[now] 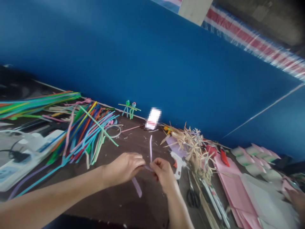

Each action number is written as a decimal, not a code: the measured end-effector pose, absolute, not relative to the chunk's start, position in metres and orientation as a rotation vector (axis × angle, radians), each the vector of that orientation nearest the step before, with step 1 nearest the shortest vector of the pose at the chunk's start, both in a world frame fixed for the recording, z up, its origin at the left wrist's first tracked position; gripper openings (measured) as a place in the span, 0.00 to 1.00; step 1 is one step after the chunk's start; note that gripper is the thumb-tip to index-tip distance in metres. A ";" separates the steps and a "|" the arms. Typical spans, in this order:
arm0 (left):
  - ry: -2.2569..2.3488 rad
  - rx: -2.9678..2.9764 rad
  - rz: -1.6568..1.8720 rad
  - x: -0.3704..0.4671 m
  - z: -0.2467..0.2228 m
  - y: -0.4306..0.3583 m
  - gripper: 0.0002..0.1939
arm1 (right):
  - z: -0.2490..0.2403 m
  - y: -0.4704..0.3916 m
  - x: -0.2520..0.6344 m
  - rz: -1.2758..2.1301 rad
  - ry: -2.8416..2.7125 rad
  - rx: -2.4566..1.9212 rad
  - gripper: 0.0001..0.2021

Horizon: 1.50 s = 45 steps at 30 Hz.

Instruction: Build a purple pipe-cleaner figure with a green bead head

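Note:
Near the middle of the dark table, a purple fuzzy stem is pinched between both hands. My left hand has its fingers closed on the stem, and one end hangs below it. My right hand pinches the same stem close by, its fingers curled. Another length of light purple stem rises from between the hands; my fingers hide where it joins. Beyond the hands, two small green and blue stem figures stand against the wall.
Colourful fuzzy stems and a white power strip lie left. A blurred bright rectangle stands behind the hands. At right are a white glue gun, scissors, dried straw pieces, pink sheets and another person's hand.

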<state>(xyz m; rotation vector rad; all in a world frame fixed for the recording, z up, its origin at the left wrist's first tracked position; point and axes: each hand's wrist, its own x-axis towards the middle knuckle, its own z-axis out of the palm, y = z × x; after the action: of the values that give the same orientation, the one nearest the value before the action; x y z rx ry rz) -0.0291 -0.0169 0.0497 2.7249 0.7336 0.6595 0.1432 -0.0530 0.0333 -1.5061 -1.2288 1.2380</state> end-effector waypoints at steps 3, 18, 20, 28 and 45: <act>0.674 2.772 0.674 -0.030 0.050 -0.016 0.11 | 0.034 -0.054 0.143 1.286 -1.155 -1.377 0.09; 0.723 2.026 0.586 -0.026 0.052 -0.014 0.08 | 0.041 -0.066 0.152 1.322 -1.333 -1.105 0.11; 0.708 1.913 0.504 -0.026 0.054 -0.014 0.08 | 0.043 -0.068 0.154 1.298 -1.374 -1.078 0.13; 0.667 1.590 0.366 -0.028 0.065 -0.017 0.08 | 0.054 -0.076 0.161 1.163 -1.653 -1.068 0.12; 0.857 2.291 0.886 -0.027 0.062 -0.025 0.09 | 0.046 -0.076 0.132 0.888 -1.486 -1.400 0.11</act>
<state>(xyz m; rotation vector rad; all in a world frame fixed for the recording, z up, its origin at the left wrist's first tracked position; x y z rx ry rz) -0.0267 -0.0254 0.0616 2.2910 0.8571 0.8856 0.1315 -0.0756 0.0463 -1.3999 -1.4862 0.8880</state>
